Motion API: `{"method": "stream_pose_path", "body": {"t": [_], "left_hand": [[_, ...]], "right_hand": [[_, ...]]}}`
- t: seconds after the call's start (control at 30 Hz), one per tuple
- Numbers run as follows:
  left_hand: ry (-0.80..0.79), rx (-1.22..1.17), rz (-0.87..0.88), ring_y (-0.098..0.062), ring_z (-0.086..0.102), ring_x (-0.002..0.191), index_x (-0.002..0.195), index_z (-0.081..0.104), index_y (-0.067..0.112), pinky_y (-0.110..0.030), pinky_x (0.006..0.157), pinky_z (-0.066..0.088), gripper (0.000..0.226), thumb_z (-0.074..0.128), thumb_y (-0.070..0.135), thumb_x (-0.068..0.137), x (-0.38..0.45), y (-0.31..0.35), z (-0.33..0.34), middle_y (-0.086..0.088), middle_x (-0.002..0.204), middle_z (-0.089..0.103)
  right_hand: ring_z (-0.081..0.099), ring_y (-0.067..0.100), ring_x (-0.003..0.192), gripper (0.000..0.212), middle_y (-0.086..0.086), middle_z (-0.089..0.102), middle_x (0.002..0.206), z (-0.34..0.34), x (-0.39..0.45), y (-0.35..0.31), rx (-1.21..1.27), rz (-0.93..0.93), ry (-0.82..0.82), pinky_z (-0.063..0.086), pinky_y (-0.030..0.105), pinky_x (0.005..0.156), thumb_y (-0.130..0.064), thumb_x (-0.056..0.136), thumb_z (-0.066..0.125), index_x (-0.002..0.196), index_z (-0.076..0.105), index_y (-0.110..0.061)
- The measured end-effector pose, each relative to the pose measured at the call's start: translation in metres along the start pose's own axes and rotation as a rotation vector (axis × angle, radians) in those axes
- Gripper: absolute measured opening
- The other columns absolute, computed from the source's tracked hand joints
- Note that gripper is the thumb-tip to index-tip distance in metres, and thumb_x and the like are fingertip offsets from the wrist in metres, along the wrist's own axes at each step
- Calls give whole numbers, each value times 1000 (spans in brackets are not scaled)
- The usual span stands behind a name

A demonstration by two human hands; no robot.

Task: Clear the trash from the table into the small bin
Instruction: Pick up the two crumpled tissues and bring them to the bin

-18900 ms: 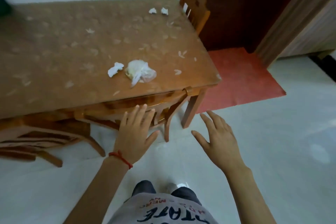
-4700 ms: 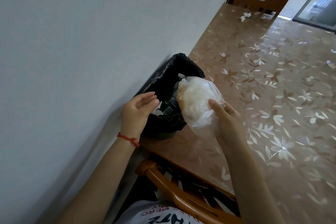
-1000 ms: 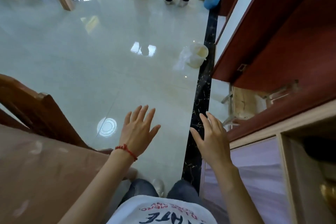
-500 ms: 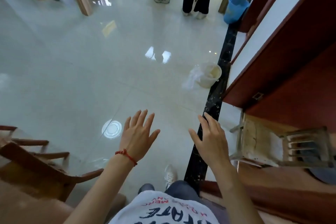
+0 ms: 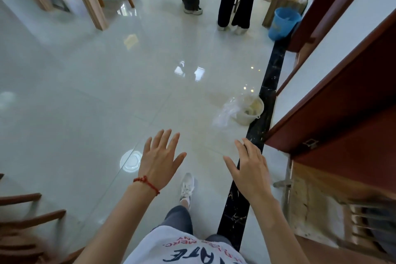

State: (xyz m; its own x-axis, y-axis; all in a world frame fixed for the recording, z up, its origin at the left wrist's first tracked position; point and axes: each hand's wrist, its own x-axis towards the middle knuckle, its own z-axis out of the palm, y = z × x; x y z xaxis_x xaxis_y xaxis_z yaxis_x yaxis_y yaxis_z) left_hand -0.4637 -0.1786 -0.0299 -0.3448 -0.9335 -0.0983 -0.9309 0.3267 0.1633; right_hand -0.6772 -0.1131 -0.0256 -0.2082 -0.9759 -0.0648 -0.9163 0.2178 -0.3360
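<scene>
With nothing to carry, left hand [image 5: 159, 162] and right hand [image 5: 249, 170] hover spread and empty, cream bucket [image 5: 249, 110] at one o'clock.

The only writing we can find stands on the white shirt [image 5: 182, 251] at the bottom centre of the frame, and we see it upside down. A line of small red capitals runs across the top of the print, too small and cut off for us to read with any certainty. Below it sit large dark block letters that run off the lower edge of the frame; we can make out something like "ATE" and no more.
</scene>
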Motion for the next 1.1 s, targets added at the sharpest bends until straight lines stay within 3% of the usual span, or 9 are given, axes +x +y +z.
{"method": "stream_pose_path", "body": {"t": [0.3,0.47,0.6,0.73,0.87,0.97,1.1], "left_hand": [[16,11,30,-33,59,111,121,57,10,-50,87,49,71,7,52,94,156,-17,-20,-15,120,62],[22,45,2,-34,59,112,121,56,10,-50,88,48,71,6,53,93,220,-28,-37,-15,121,62],[30,30,-81,-34,58,112,121,55,10,-50,88,48,71,8,54,93,255,-34,-43,-15,121,62],[73,16,-184,-34,58,112,121,56,10,-50,88,49,61,29,52,86,285,-39,-42,-16,121,62],[112,-12,-330,-34,60,109,118,57,9,-49,86,50,58,34,49,82,307,-41,-48,-16,118,63],[126,-48,-451,-34,60,108,118,58,9,-50,85,51,62,25,52,89,319,-41,-51,-16,117,64],[139,-105,-611,-33,61,108,117,59,9,-49,84,52,74,6,54,93,320,-40,-53,-15,116,64]], "right_hand": [[30,25,136,58,11,35,147,-12,156,-7,-14,10,39,27,40,110,-44,91,46,138,37,-13],[42,31,129,58,15,45,139,-19,223,-6,-29,-17,84,36,44,103,-48,89,46,132,45,-10],[36,29,133,57,13,40,143,-25,274,-5,-14,-67,42,30,40,108,-46,89,49,134,43,-11],[36,30,133,57,13,39,144,-29,330,-9,-17,-182,6,30,42,107,-42,89,52,135,43,-11],[51,33,119,59,17,53,131,-31,388,-19,-41,-372,-10,44,45,95,-50,86,41,125,52,-8],[59,34,110,58,17,60,122,-37,425,-32,-59,-522,-37,50,44,86,-50,84,38,118,57,-7],[57,32,113,58,16,58,125,-34,462,-50,-59,-701,-85,48,43,89,-50,85,38,121,55,-8]]}}
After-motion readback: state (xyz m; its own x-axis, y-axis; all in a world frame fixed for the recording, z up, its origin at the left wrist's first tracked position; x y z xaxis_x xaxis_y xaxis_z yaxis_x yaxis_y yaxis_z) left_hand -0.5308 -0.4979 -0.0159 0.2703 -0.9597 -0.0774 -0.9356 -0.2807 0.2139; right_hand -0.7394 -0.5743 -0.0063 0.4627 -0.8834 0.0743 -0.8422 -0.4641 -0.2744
